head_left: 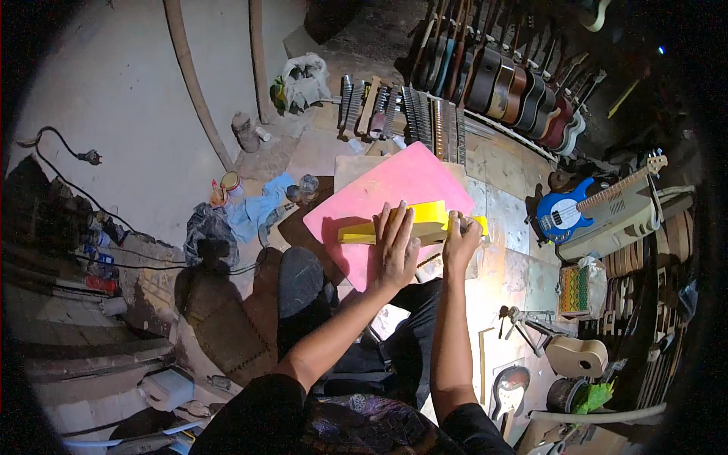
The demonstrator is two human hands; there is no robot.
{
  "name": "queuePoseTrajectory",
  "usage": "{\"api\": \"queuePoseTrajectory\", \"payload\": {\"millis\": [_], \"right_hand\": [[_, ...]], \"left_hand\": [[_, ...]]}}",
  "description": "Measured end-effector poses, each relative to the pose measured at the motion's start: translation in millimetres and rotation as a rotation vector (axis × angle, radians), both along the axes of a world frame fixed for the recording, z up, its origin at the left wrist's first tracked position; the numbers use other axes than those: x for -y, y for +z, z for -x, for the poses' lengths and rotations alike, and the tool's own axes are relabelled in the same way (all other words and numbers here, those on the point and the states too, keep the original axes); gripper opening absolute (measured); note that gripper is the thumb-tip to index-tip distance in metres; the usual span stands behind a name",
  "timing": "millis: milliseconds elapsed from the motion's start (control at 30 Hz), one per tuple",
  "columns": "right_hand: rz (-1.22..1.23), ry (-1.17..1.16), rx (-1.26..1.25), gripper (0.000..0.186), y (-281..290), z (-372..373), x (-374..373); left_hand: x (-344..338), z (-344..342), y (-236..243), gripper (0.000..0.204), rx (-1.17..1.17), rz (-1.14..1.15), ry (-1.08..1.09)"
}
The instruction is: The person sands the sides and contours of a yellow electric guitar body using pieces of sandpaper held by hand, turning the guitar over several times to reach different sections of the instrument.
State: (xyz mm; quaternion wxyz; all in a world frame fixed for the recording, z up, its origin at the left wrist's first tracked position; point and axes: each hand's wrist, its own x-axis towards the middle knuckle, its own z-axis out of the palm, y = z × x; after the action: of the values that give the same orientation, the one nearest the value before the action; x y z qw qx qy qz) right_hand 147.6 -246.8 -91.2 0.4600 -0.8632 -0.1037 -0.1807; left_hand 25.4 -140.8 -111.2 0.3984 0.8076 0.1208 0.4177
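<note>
A pink, flat board or sheet (402, 171) lies at a slant in front of me. Across it sits a long bright yellow piece (427, 212) with a paler face towards me; its exact kind I cannot make out. My left hand (396, 246) presses on this piece with its fingers stretched out. At the right end of the piece, my right hand (460, 246) is closed, its fingers bent around something small and dark that is mostly hidden. A yellow end (481, 222) shows just beyond those fingers.
Several metal strips (425, 117) lie beyond the board, before a row of guitars (500, 87). A blue bass guitar (565, 212) leans at right, above a small pale guitar (578, 356). A blue cloth (262, 205), a clear jar (309, 184) and a black bag (210, 236) lie left.
</note>
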Motion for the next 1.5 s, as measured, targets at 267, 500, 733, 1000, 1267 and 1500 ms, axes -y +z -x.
{"api": "queuePoseTrajectory", "payload": {"millis": [267, 500, 733, 1000, 1267, 1500], "right_hand": [[-0.011, -0.016, 0.050, 0.038, -8, -3, -6], [-0.003, -0.012, 0.045, 0.040, -4, 0, -4], [-0.059, -0.005, 0.080, 0.040, -14, -4, 2], [-0.179, 0.077, 0.119, 0.033, -15, -3, 15], [-0.502, 0.192, -0.368, 0.020, 83, 34, 23], [-0.160, 0.093, -0.144, 0.025, 79, 38, 6]], "left_hand": [[-11, 2, -82, 0.079, -0.113, 0.364, 0.044], [-70, 42, -166, 0.096, -0.693, 0.193, 0.230], [-46, 19, -113, 0.082, -0.486, 0.161, 0.192], [-39, -10, 30, 0.064, -0.102, 0.200, -0.239], [-40, -44, 80, 0.052, -0.409, 0.002, -0.263], [-4, -52, 84, 0.029, -0.482, -0.044, -0.240]]}}
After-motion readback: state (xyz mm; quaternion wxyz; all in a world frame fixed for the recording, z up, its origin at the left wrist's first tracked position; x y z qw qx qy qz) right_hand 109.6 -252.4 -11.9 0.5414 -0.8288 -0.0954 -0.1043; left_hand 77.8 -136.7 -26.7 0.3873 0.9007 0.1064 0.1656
